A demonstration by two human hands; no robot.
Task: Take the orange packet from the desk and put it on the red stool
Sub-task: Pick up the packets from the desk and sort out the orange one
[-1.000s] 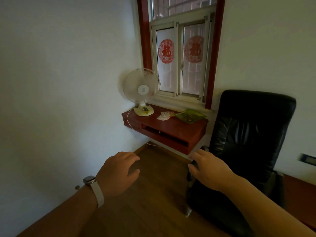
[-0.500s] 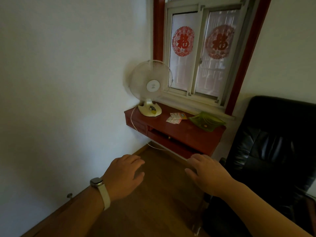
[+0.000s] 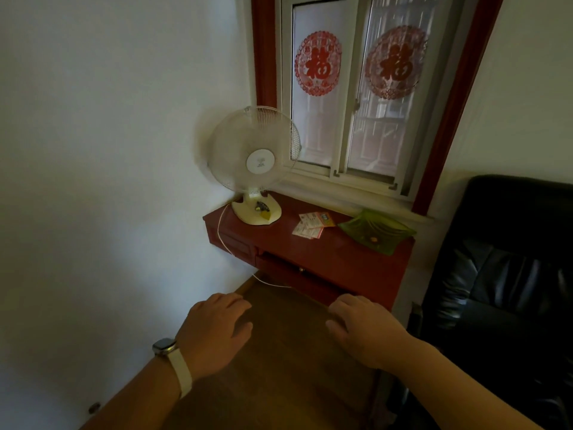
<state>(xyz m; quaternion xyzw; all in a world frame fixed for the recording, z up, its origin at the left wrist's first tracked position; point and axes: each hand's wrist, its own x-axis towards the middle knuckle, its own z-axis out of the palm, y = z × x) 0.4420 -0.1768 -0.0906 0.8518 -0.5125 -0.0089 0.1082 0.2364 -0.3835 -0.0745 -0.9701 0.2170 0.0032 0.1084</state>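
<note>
A small wall-mounted red desk (image 3: 347, 259) stands under the window. An orange packet (image 3: 326, 219) lies on it among a few pale paper packets (image 3: 307, 230), between the fan and a green dish. My left hand (image 3: 217, 332), with a watch on the wrist, hovers palm down over the floor in front of the desk, fingers loosely apart and holding nothing. My right hand (image 3: 362, 328) hovers the same way just below the desk's front edge, also holding nothing. No red stool is in view.
A white table fan (image 3: 254, 162) stands on the desk's left end, its cord (image 3: 229, 249) hanging to the floor. A green glass dish (image 3: 376, 231) sits at the desk's right end. A black leather office chair (image 3: 502, 290) fills the right side. Wooden floor lies below.
The view has moved closer to the desk and shifted left, so the chair slides toward the right edge. Both hands stay out in front, holding nothing.
</note>
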